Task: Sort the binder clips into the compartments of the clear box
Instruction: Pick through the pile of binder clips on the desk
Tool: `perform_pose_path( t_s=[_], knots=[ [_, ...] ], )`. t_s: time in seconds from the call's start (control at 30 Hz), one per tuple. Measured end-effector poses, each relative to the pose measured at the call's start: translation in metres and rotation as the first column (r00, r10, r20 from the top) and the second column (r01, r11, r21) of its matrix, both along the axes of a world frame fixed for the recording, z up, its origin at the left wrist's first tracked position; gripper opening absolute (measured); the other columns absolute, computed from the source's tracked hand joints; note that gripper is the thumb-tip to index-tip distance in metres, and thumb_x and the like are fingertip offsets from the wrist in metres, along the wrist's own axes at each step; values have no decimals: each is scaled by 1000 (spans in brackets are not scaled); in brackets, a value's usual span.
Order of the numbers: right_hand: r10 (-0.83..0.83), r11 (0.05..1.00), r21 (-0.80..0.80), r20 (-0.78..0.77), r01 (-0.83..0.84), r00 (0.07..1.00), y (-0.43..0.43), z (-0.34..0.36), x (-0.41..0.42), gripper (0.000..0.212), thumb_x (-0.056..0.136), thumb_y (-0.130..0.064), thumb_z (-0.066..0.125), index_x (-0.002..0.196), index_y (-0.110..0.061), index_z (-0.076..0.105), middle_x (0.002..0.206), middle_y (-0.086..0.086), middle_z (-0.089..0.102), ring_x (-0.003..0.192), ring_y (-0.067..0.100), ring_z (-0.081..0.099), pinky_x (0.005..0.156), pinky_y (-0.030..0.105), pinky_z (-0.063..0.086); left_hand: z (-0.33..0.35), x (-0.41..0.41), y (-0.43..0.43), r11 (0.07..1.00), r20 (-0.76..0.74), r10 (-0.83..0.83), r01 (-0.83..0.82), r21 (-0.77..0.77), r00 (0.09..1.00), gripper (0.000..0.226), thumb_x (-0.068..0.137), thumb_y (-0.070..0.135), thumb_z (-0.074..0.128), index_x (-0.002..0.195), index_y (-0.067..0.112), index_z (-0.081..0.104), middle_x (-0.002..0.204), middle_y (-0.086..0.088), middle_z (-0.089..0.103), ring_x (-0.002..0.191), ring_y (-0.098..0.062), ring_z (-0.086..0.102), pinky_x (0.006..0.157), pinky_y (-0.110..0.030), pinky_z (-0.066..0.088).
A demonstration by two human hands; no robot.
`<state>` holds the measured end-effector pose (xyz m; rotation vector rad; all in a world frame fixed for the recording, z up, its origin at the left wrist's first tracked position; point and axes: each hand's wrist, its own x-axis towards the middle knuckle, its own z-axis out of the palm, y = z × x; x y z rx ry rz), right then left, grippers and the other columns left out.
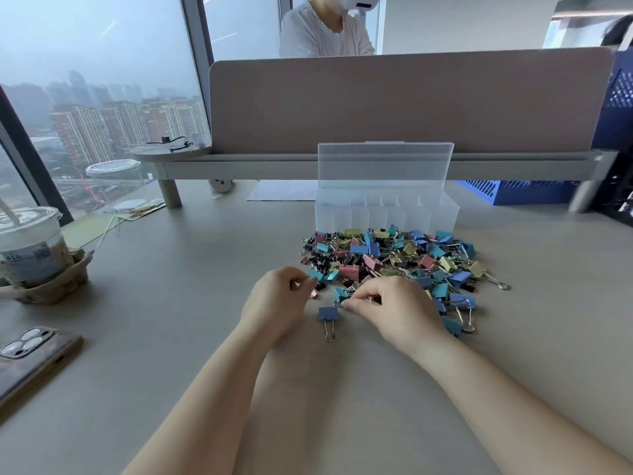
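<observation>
Both hands work the near edge of the binder clips (394, 258), heaped just in front of the clear box (442, 214), whose lid stands open for filling. The right hand (394, 303) pinches a teal clip (340, 293), probably to pull it from the tangle. The left hand (277, 299) has curled fingers, and whether they hold anything cannot be told.

We note at desk left a lidded drink cup (30, 245) in a cardboard holder (58, 286), with a phone (32, 358) face down nearer us. Behind are a divider panel (411, 101), a blue crate (524, 192) and a seated person (322, 32).

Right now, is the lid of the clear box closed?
No, the lid of the clear box stands upright and open.
</observation>
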<state>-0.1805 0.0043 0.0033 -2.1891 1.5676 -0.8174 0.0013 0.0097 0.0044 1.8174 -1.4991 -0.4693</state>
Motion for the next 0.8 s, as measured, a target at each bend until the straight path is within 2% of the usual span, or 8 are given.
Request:
perform_pose_path(
  t_s=[0.07, 0.17, 0.37, 0.53, 0.63, 0.73, 0.8],
  knots=[
    [-14, 1000, -26, -62, 12, 998, 1, 1, 1, 21, 82, -48, 68, 94, -31, 74, 91, -10, 70, 86, 14, 61, 72, 30, 51, -2, 2, 0, 1000, 109, -1, -1, 22, 994, 8, 84, 39, 66, 89, 33, 67, 64, 11, 47, 68, -17, 49, 58, -25, 34],
    [-20, 997, -76, -147, 9, 989, 2, 2, 3, 26, 84, -48, 66, 103, -31, 72, 101, -11, 69, 96, 14, 60, 72, 27, 47, -2, 2, 1, 999, 194, 0, -9, 46, 981, 14, 82, 40, 68, 95, 39, 66, 67, 11, 45, 72, -15, 48, 55, -25, 33],
    [-13, 993, -117, -224, -14, 975, 1, 2, 7, 31, 89, -48, 59, 113, -28, 68, 113, -8, 67, 107, 16, 58, 75, 27, 45, -1, 0, 0, 999, 242, 18, -28, 42, 970, 18, 83, 42, 66, 101, 39, 67, 75, 10, 47, 78, -15, 49, 63, -24, 37],
    [2, 991, -131, -255, -37, 967, 2, 3, 9, 26, 93, -43, 56, 109, -28, 69, 106, -7, 67, 102, 18, 59, 67, 26, 40, -2, -2, 0, 999, 251, 11, -19, 29, 968, 13, 85, 43, 64, 96, 36, 66, 73, 10, 46, 76, -16, 49, 62, -24, 37],
    [5, 989, -141, -293, -48, 956, 3, 2, 9, 24, 96, -39, 52, 98, -24, 70, 97, -5, 65, 93, 19, 59, 61, 27, 33, -3, -1, -2, 1000, 147, -9, 8, 7, 989, 13, 86, 41, 64, 92, 30, 64, 65, 10, 43, 68, -15, 46, 59, -24, 34],
    [11, 988, -144, -319, -60, 948, 3, 1, 8, 30, 99, -36, 45, 91, -18, 67, 94, -2, 62, 89, 22, 59, 59, 29, 32, 2, -6, -1, 998, -60, -49, 47, -35, 997, 14, 88, 34, 64, 84, 21, 63, 57, 7, 40, 51, -10, 37, 48, -23, 27],
    [11, 986, -154, -342, -67, 940, 3, 0, 8, 30, 100, -33, 42, 95, -16, 66, 98, 0, 62, 91, 24, 60, 61, 29, 34, 5, -9, 1, 998, -245, -56, 55, -12, 968, 19, 90, 35, 62, 81, 18, 64, 57, 4, 40, 48, -11, 32, 44, -22, 23]
  ],
)
